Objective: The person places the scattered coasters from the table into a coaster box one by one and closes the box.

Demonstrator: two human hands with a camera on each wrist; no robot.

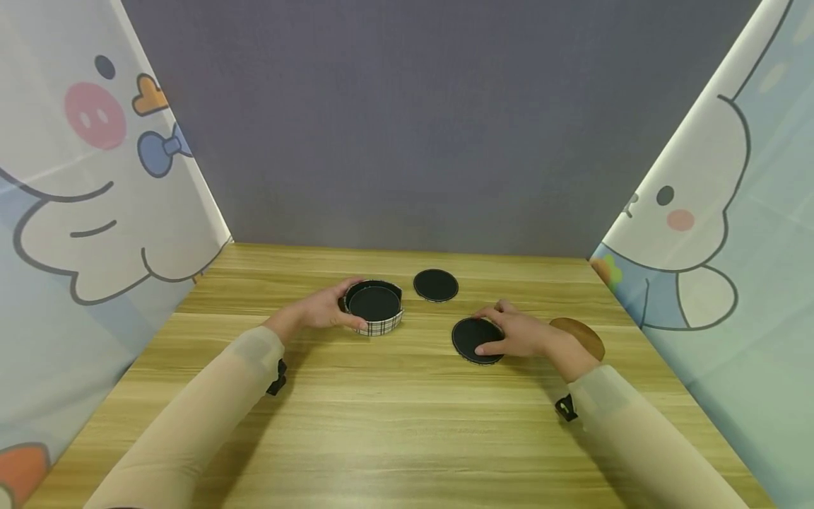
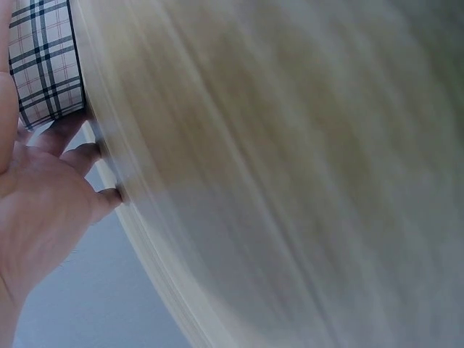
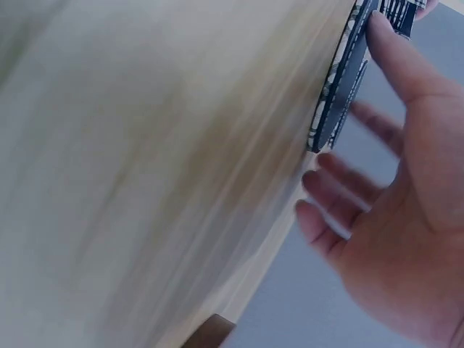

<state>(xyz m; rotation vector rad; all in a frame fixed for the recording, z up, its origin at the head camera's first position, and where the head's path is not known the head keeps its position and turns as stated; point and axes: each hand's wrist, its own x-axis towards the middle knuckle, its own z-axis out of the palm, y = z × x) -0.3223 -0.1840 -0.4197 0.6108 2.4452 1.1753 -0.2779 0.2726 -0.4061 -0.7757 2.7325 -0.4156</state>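
My left hand [image 1: 324,305] grips a round coaster holder [image 1: 384,326] with a black-and-white plaid side, thumb in front and fingers around the back. A black disc lies inside it. In the left wrist view the plaid side [image 2: 43,58] shows beside my palm [image 2: 43,206], fingertips down at the table. My right hand [image 1: 518,332] is over a round black coaster [image 1: 469,338], thumb on its top and a finger at its far edge. In the right wrist view the coaster's edge [image 3: 337,87] is patterned, and the other fingers [image 3: 337,199] are spread loosely beside it.
A second black coaster [image 1: 435,285] lies behind, between both hands. A brown rounded piece [image 1: 580,336] sits right of my right hand, partly hidden by it. The wood-grain table [image 1: 407,424] meets a grey panel [image 1: 407,127] at the back, with cartoon-printed curtains at both sides.
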